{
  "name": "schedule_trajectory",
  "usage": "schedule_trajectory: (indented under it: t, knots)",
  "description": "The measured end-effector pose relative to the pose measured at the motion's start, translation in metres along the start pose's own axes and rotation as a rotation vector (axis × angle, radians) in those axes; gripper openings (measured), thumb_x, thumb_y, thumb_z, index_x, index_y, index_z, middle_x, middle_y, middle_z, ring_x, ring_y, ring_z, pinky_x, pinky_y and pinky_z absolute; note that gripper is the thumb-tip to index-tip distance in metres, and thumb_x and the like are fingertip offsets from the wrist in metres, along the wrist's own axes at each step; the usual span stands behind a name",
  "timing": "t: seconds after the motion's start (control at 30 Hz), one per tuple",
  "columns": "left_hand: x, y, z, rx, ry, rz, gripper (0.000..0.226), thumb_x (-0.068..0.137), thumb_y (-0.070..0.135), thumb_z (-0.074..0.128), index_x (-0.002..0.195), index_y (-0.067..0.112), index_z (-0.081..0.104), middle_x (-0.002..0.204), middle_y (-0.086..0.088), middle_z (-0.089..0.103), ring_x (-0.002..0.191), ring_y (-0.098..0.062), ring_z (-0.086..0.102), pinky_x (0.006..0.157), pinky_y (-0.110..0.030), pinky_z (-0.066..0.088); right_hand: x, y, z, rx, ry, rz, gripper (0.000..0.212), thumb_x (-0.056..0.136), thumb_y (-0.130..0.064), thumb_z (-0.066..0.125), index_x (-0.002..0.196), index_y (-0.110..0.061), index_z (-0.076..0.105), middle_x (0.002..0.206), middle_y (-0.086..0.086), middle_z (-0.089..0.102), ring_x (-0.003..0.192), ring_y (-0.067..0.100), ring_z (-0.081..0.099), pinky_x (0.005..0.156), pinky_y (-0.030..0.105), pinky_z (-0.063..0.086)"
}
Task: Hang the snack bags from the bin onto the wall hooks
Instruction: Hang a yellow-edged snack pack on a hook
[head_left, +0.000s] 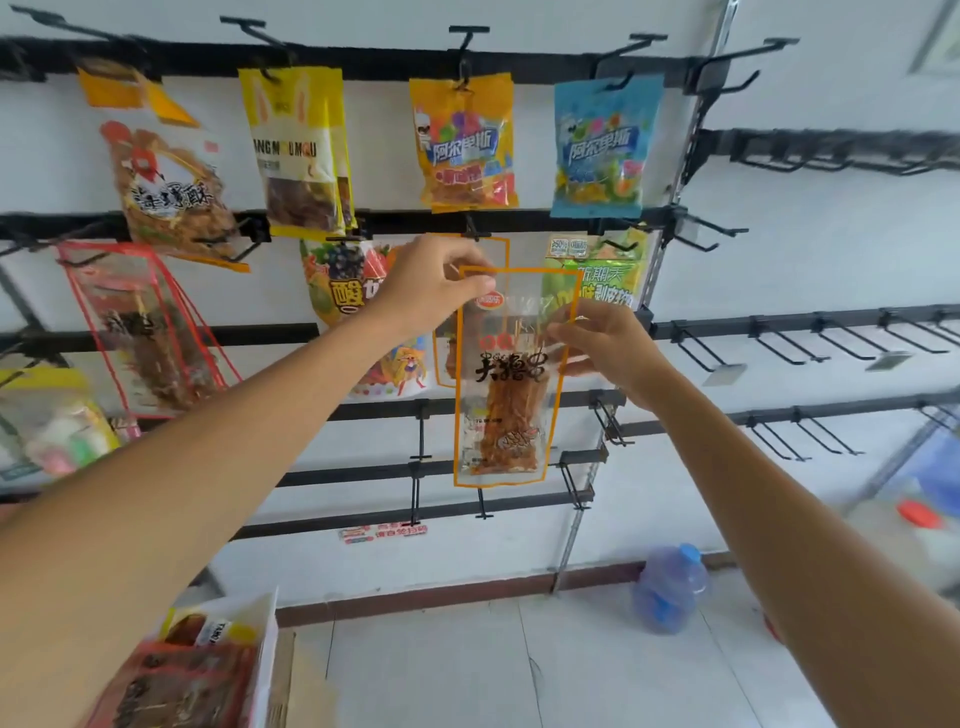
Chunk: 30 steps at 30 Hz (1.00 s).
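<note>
Head view. Left grip (431, 283) pinching top-left corner of clear, orange-edged snack bag (511, 384), thumb + fingers closed on it. Right grip (608, 345) pinching bag's right edge, upper part. Bag upright, just below 2nd-row hook (475, 234), not on it, in front of similar hung bag (445, 364). Bin (267, 623) lower left, w/ more bags (176, 680) inside.

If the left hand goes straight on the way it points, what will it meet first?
The left hand would likely meet the hung bag behind the held bag, under its hook; depth is unclear.
</note>
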<state>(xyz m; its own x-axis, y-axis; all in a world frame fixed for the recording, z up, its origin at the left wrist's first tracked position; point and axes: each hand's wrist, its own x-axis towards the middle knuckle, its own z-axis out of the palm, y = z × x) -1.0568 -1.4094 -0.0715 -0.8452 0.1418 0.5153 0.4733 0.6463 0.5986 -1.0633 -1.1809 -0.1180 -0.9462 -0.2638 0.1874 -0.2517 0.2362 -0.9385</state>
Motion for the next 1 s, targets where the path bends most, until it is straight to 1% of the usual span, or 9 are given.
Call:
schedule_trajectory:
  t: [0.1, 0.23, 0.37, 0.47, 0.53, 0.63, 0.8, 0.9, 1.0]
  knots:
    - [0.003, -0.010, 0.007, -0.011, -0.029, -0.024, 0.007, 0.086, 0.017, 0.071, 0.093, 0.016, 0.074, 0.093, 0.000, 0.071, 0.087, -0.019, 0.068, 0.083, -0.038, 0.055, 0.011, 0.006, 0.000, -0.147, 0.075, -0.095, 0.012, 0.091, -0.017, 0.066, 0.102, -0.012, 0.064, 0.093, 0.008, 0.073, 0.077, 0.020, 0.071, 0.073, 0.035, 0.058]
    - [0.008, -0.026, 0.016, -0.046, -0.038, -0.037, 0.007, 0.086, 0.016, 0.071, 0.093, 0.015, 0.074, 0.091, 0.000, 0.070, 0.089, -0.019, 0.068, 0.087, -0.040, 0.054, 0.032, 0.002, 0.010, -0.361, 0.234, -0.261, 0.018, 0.089, -0.028, 0.067, 0.106, -0.025, 0.061, 0.095, -0.009, 0.070, 0.080, 0.008, 0.068, 0.074, 0.029, 0.055]
    - [0.018, -0.041, 0.021, -0.081, -0.041, -0.047, 0.011, 0.086, 0.017, 0.072, 0.096, 0.014, 0.075, 0.094, -0.007, 0.071, 0.087, -0.020, 0.069, 0.086, -0.042, 0.056, 0.057, -0.006, 0.022, -0.592, 0.225, -0.419, 0.013, 0.090, -0.025, 0.063, 0.101, -0.022, 0.068, 0.092, -0.005, 0.071, 0.085, 0.011, 0.065, 0.080, 0.038, 0.055]
    - [0.026, -0.055, 0.023, -0.107, -0.002, -0.054, 0.009, 0.087, 0.016, 0.071, 0.096, 0.015, 0.074, 0.097, 0.003, 0.071, 0.092, -0.014, 0.068, 0.086, -0.037, 0.056, 0.077, -0.008, 0.031, -0.707, 0.190, -0.475, 0.011, 0.092, -0.024, 0.061, 0.096, -0.019, 0.070, 0.088, -0.006, 0.071, 0.080, 0.012, 0.065, 0.074, 0.039, 0.056]
    - [0.031, -0.065, 0.021, -0.119, 0.048, -0.053, 0.008, 0.087, 0.016, 0.071, 0.094, 0.016, 0.073, 0.095, 0.012, 0.066, 0.094, -0.013, 0.067, 0.085, -0.030, 0.055, 0.089, -0.008, 0.035, -0.734, 0.203, -0.482, 0.013, 0.092, -0.028, 0.060, 0.095, -0.020, 0.070, 0.084, -0.008, 0.069, 0.076, 0.010, 0.063, 0.070, 0.036, 0.055]
    - [0.039, -0.082, 0.017, -0.141, 0.094, -0.040, 0.008, 0.087, 0.015, 0.071, 0.094, 0.017, 0.073, 0.096, 0.008, 0.068, 0.091, -0.016, 0.067, 0.080, -0.026, 0.054, 0.102, -0.005, 0.041, -0.754, 0.221, -0.493, 0.016, 0.093, -0.030, 0.059, 0.095, -0.019, 0.070, 0.081, -0.010, 0.065, 0.071, 0.007, 0.058, 0.067, 0.033, 0.054]
    - [0.048, -0.094, 0.014, -0.212, 0.176, -0.006, 0.009, 0.089, 0.017, 0.067, 0.097, 0.017, 0.071, 0.092, 0.002, 0.072, 0.084, -0.012, 0.068, 0.080, -0.039, 0.056, 0.116, -0.006, 0.053, -0.652, 0.265, -0.498, 0.015, 0.095, -0.025, 0.057, 0.094, -0.013, 0.066, 0.082, -0.002, 0.067, 0.072, 0.013, 0.060, 0.066, 0.036, 0.052]
    - [0.046, -0.097, 0.013, -0.051, 0.208, 0.103, 0.024, 0.091, 0.016, 0.062, 0.115, 0.020, 0.063, 0.104, 0.004, 0.068, 0.086, -0.008, 0.063, 0.077, -0.035, 0.055, 0.121, -0.008, 0.053, -0.637, 0.270, -0.487, 0.014, 0.096, -0.023, 0.055, 0.094, -0.011, 0.062, 0.084, 0.001, 0.067, 0.074, 0.016, 0.060, 0.065, 0.034, 0.051]
    - [0.042, -0.102, 0.011, 0.227, 0.225, 0.300, 0.040, 0.088, 0.014, 0.058, 0.129, 0.017, 0.056, 0.122, -0.003, 0.055, 0.108, -0.016, 0.055, 0.093, -0.034, 0.048, 0.125, -0.008, 0.052, -0.632, 0.264, -0.491, 0.014, 0.095, -0.022, 0.055, 0.092, -0.010, 0.060, 0.084, 0.002, 0.067, 0.075, 0.017, 0.061, 0.065, 0.032, 0.050]
